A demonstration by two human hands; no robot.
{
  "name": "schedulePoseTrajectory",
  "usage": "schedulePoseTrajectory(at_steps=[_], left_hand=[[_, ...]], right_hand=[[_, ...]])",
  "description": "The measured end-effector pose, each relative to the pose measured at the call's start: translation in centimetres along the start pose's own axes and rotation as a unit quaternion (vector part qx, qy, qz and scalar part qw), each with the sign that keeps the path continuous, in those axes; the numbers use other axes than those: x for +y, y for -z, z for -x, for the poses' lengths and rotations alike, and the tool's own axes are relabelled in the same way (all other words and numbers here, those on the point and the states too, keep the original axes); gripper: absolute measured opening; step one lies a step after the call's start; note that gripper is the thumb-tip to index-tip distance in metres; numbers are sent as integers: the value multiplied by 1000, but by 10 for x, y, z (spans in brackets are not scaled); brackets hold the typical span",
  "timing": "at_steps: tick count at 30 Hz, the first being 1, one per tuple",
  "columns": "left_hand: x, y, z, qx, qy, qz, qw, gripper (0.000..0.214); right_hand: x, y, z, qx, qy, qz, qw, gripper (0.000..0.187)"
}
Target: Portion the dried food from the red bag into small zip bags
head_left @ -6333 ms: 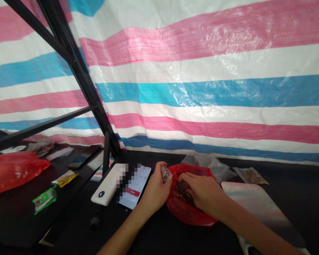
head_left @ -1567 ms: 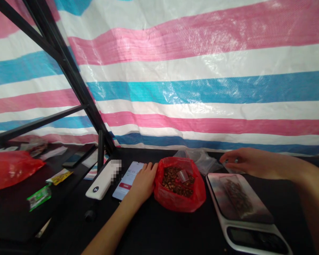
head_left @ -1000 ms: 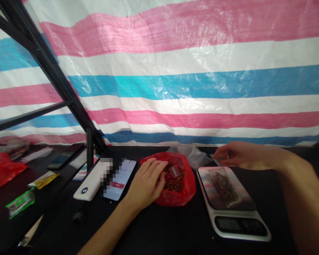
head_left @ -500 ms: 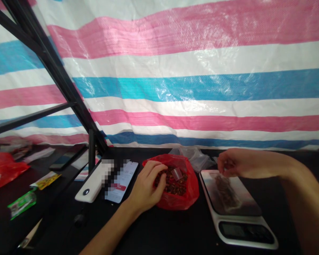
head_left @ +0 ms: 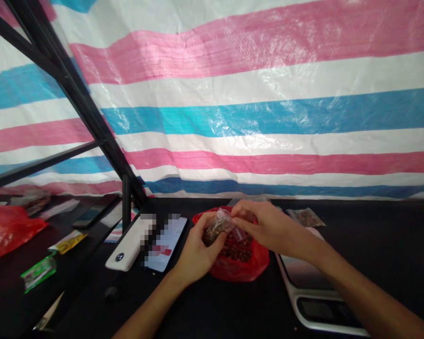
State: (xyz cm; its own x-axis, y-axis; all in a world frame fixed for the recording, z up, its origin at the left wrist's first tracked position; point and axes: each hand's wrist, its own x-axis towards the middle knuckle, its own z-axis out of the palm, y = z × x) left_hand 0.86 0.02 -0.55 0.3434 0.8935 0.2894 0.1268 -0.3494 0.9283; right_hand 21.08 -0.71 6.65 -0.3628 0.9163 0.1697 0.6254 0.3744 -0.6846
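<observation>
Above an open red plastic bag [head_left: 256, 263] of small brown pieces [head_left: 238, 253], my left hand [head_left: 199, 249] is closed around a small clear plastic bag [head_left: 219, 223] with brownish contents. The fingers of my right hand [head_left: 259, 221] pinch together at the right upper edge of that small bag. A small clear plastic cup [head_left: 239, 234] lies on the brown pieces, just below my right fingers. To the right, partly under my right forearm, is a white kitchen scale [head_left: 293, 301] with nothing visible on its plate.
Another small filled clear bag [head_left: 308, 217] lies behind the scale. Left of the red bag are a phone [head_left: 166, 245] and a white device [head_left: 127, 245]. A black metal frame [head_left: 81, 106] rises at left, beside another red bag [head_left: 10, 230]. A striped tarp [head_left: 268, 117] hangs behind.
The small clear bag has gone from the scale plate to above the red bag, into my left hand. My right hand has moved left from the scale to it.
</observation>
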Motion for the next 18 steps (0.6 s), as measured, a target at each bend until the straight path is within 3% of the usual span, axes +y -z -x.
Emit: schedulePoseTrajectory(at_steps=[5, 8, 13, 18], left_hand=[[-7, 13, -7, -10, -3, -146, 989, 28], [-7, 13, -7, -14, 14, -214, 977, 24], [-7, 10, -6, -34, 29, -237, 971, 25], [-11, 11, -7, -20, 34, -209, 977, 29]], right_hand=[[13, 6, 2, -7, -20, 120, 993, 15], [14, 12, 6, -46, -24, 164, 985, 15], [13, 14, 10, -75, -21, 182, 980, 15], [9, 17, 11, -77, -14, 189, 979, 16]])
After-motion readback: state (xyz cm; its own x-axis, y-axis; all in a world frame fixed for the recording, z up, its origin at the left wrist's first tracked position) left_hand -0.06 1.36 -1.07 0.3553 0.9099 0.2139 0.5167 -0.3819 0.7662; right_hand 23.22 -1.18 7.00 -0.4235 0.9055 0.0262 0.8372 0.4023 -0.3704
